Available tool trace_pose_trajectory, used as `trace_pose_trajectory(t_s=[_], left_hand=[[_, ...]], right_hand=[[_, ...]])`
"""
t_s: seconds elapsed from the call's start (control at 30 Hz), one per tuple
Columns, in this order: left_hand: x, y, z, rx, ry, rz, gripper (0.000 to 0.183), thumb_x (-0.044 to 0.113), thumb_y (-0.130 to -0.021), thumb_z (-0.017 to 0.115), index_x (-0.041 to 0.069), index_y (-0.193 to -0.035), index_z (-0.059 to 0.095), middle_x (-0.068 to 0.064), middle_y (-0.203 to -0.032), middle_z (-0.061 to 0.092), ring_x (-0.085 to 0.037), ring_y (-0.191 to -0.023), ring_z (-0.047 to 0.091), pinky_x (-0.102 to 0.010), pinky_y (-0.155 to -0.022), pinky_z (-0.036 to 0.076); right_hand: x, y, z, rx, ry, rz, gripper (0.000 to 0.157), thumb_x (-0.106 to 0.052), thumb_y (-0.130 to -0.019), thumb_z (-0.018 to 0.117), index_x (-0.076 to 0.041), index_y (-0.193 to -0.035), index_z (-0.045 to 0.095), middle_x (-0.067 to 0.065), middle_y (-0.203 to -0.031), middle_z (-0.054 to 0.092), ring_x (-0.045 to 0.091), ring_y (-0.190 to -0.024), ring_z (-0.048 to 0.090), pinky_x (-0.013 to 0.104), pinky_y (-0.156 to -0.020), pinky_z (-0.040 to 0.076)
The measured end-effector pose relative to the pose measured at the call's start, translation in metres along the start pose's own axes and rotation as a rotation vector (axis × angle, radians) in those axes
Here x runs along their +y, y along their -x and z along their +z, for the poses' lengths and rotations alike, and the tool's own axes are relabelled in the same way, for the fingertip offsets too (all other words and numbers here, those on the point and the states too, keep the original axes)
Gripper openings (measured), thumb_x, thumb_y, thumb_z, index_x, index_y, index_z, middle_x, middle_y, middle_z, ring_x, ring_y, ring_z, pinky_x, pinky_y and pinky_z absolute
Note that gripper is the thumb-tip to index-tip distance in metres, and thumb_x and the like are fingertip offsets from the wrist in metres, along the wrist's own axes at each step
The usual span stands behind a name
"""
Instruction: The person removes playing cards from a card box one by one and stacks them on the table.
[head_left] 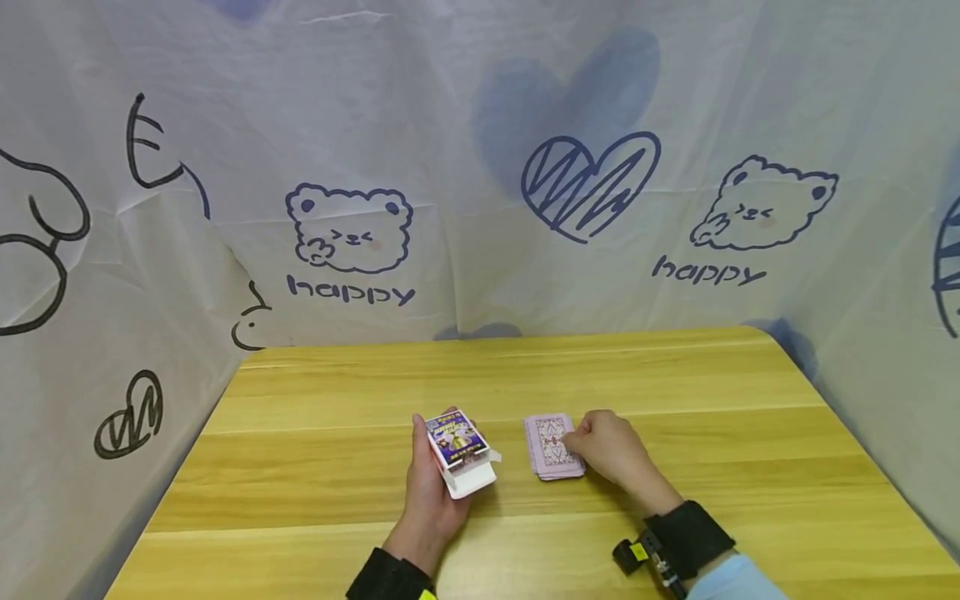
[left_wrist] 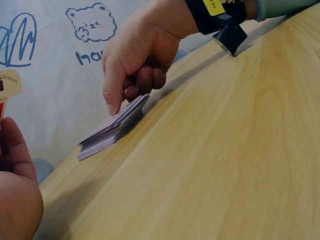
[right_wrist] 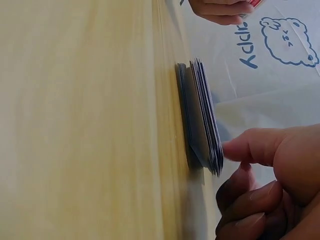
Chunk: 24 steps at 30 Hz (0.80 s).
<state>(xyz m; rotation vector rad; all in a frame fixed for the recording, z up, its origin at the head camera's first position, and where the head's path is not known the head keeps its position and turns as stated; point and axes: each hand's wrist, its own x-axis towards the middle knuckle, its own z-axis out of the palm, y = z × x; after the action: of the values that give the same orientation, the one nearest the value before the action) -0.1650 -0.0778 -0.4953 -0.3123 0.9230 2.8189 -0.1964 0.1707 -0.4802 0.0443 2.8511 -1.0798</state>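
My left hand [head_left: 432, 496] grips a small card box [head_left: 457, 440] with a purple and yellow picture on it. Its white end flap hangs open toward me. To the right, a stack of playing cards [head_left: 551, 450] lies face down, with a red pattern on pale backs. At the stack's right edge is my right hand [head_left: 613, 452], thumb on top and the other fingers curled. In the right wrist view, the upper cards [right_wrist: 204, 110] stand apart from the lower ones, tilted up at the thumb's end. Most of the box is outside the left wrist view.
The wooden table [head_left: 300, 467] carries the cards. A white cloth [head_left: 465, 167] with bear and heart drawings hangs behind it and along both sides. Black bands with small cameras [head_left: 630, 557] sit on the wrists.
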Motion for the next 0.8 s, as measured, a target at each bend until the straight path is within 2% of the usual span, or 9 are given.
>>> trace_pose_trajectory(t_s=[0.13, 0.23, 0.33, 0.4, 0.47, 0.57, 0.7, 0.8], left_hand=[[-0.002, -0.002, -0.001, 0.003, -0.013, 0.012, 0.083, 0.071, -0.090, 0.038, 0.011, -0.148, 0.030, -0.013, -0.130, 0.050, -0.024, -0.117, 0.053, -0.035, -0.091, 0.054], [-0.004, -0.004, -0.001, -0.003, -0.025, 0.030, 0.082, 0.068, -0.092, 0.035, 0.010, -0.149, 0.027, -0.016, -0.140, 0.043, -0.026, -0.127, 0.045, -0.035, -0.096, 0.051], [-0.006, -0.005, 0.000, -0.040, -0.023, 0.051, 0.081, 0.064, -0.094, 0.035, 0.008, -0.151, 0.022, -0.017, -0.154, 0.025, -0.026, -0.137, 0.032, -0.032, -0.104, 0.044], [-0.007, -0.005, 0.000, -0.076, -0.014, 0.066, 0.079, 0.060, -0.096, 0.036, 0.007, -0.152, 0.019, -0.016, -0.157, 0.019, -0.024, -0.140, 0.028, -0.029, -0.108, 0.040], [-0.007, -0.004, 0.000, -0.107, -0.019, 0.078, 0.076, 0.057, -0.097, 0.036, 0.006, -0.152, 0.018, -0.017, -0.158, 0.018, -0.023, -0.140, 0.029, -0.028, -0.109, 0.040], [-0.008, -0.001, 0.001, -0.137, -0.023, 0.088, 0.071, 0.054, -0.098, 0.038, 0.009, -0.150, 0.023, -0.018, -0.157, 0.021, -0.022, -0.136, 0.037, -0.028, -0.108, 0.041], [-0.008, 0.004, 0.001, -0.205, -0.025, 0.079, 0.064, 0.048, -0.100, 0.042, 0.012, -0.150, 0.026, -0.017, -0.155, 0.025, -0.022, -0.133, 0.043, -0.029, -0.108, 0.040], [-0.009, 0.005, 0.001, -0.262, -0.028, 0.064, 0.061, 0.043, -0.101, 0.043, 0.012, -0.150, 0.026, -0.018, -0.154, 0.028, -0.023, -0.132, 0.044, -0.030, -0.109, 0.040]], right_hand=[[-0.004, 0.001, -0.004, 0.047, -0.067, -0.017, 0.026, -0.028, -0.085, 0.068, -0.009, -0.069, 0.060, 0.004, -0.062, 0.055, 0.018, -0.053, 0.047, 0.026, -0.044, 0.035], [-0.016, 0.006, -0.008, 0.058, -0.181, -0.049, 0.026, -0.027, -0.089, 0.067, -0.006, -0.073, 0.064, 0.005, -0.067, 0.058, 0.018, -0.058, 0.048, 0.027, -0.049, 0.038], [-0.033, 0.016, -0.010, 0.017, -0.321, -0.088, 0.023, -0.024, -0.089, 0.067, -0.004, -0.077, 0.067, 0.006, -0.068, 0.060, 0.016, -0.058, 0.047, 0.027, -0.050, 0.039], [-0.043, 0.024, -0.009, -0.060, -0.430, -0.122, 0.020, -0.022, -0.089, 0.067, -0.003, -0.081, 0.068, 0.007, -0.067, 0.059, 0.014, -0.053, 0.044, 0.025, -0.046, 0.037], [-0.050, 0.030, -0.006, -0.148, -0.507, -0.150, 0.020, -0.020, -0.089, 0.068, -0.002, -0.084, 0.068, 0.008, -0.066, 0.060, 0.012, -0.048, 0.042, 0.023, -0.042, 0.036], [-0.055, 0.036, 0.002, -0.251, -0.559, -0.155, 0.024, -0.021, -0.089, 0.069, 0.002, -0.085, 0.068, 0.009, -0.067, 0.062, 0.010, -0.044, 0.041, 0.020, -0.039, 0.035], [-0.055, 0.037, 0.014, -0.246, -0.541, -0.088, 0.037, -0.026, -0.088, 0.070, 0.008, -0.076, 0.064, 0.003, -0.058, 0.057, 0.008, -0.042, 0.039, 0.019, -0.037, 0.032], [-0.056, 0.037, 0.021, -0.217, -0.588, -0.036, 0.039, -0.025, -0.086, 0.072, 0.010, -0.072, 0.062, 0.000, -0.052, 0.052, 0.008, -0.039, 0.035, 0.019, -0.035, 0.027]])
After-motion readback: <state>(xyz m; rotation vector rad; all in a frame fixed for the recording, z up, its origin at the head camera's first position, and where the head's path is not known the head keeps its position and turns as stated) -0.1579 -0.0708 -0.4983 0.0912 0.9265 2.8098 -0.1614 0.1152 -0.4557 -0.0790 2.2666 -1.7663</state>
